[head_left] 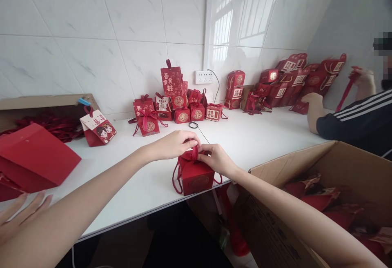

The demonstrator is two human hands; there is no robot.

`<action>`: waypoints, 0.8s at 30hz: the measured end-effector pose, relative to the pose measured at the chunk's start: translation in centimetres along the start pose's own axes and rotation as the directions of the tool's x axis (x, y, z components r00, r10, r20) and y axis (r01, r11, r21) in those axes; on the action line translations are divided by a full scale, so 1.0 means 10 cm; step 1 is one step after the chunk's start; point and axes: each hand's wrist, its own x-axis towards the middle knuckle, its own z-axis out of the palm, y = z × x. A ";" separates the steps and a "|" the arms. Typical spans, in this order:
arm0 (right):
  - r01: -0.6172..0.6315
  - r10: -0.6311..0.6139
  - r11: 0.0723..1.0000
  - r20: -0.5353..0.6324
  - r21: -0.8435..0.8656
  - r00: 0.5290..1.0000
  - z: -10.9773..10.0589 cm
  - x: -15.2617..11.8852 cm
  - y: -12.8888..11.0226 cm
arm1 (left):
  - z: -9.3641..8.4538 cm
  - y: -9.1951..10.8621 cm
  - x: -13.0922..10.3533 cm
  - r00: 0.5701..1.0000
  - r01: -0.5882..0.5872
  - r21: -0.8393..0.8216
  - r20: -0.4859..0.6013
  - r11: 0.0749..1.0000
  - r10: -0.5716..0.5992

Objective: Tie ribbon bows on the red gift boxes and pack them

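Note:
At the table's front edge stands a small red gift box [199,178] with red cord handles at its sides. A red ribbon [195,153] rises in a loop from its top. My left hand [183,142] pinches the loop from above, with its fingers closed. On the other side, my right hand [215,158] has thumb and fingers closed on the ribbon just over the lid. Exactly how the ribbon is crossed or knotted is hidden by my fingers.
Finished-looking red boxes [150,117] stand along the wall, with more stacked at the right [283,84]. A large carton [306,158] holding red boxes is at my right. Left are a ribbon-filled carton [45,104], a large red box [39,153] and another person's hand [26,215]. A co-worker [352,117] holds ribbon.

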 end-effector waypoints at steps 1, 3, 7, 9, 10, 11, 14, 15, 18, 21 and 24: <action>-0.003 0.003 1.000 0.005 0.020 1.000 0.00 0.00 0.01 | 0.02 -0.04 0.01 0.999 0.030 -0.036 -0.034 0.999 -0.031; -0.015 0.014 0.998 0.012 0.062 1.000 -0.01 0.00 0.02 | 0.09 -0.13 0.03 0.993 0.068 -0.098 -0.091 0.993 -0.077; -0.042 0.042 0.994 0.005 0.097 0.999 0.00 0.01 0.02 | 0.24 -0.26 -0.01 0.990 0.084 -0.177 -0.094 0.981 -0.102; -0.057 0.057 0.994 -0.001 0.095 0.998 0.00 0.01 0.01 | 0.30 -0.28 -0.06 0.992 0.070 -0.176 -0.089 0.982 -0.087; -0.065 0.066 0.994 -0.003 0.092 0.998 0.00 0.00 0.01 | 0.33 -0.29 -0.08 0.992 0.058 -0.166 -0.101 0.984 -0.075; -0.073 0.073 0.994 -0.007 0.087 0.997 0.00 0.00 0.00 | 0.35 -0.29 -0.11 0.991 0.044 -0.155 -0.120 0.987 -0.063; -0.078 0.080 0.995 -0.033 0.059 0.996 0.00 -0.01 -0.02 | 0.38 -0.29 -0.16 0.982 0.027 -0.111 -0.185 0.993 -0.047; -0.078 0.080 0.996 -0.044 0.048 0.996 0.00 -0.01 -0.02 | 0.39 -0.29 -0.17 0.980 0.025 -0.094 -0.195 0.995 -0.043; -0.085 0.086 0.996 -0.076 0.018 0.993 0.01 -0.01 -0.03 | 0.40 -0.29 -0.20 0.981 0.007 -0.070 -0.194 0.998 -0.020; -0.097 0.097 0.995 -0.104 -0.001 0.990 0.01 -0.01 -0.02 | 0.43 -0.27 -0.22 0.983 0.004 -0.119 -0.182 0.993 -0.026; -0.095 0.096 0.995 -0.107 0.010 0.990 0.00 -0.01 -0.01 | 0.48 -0.26 -0.21 0.977 0.029 -0.214 -0.200 0.976 -0.073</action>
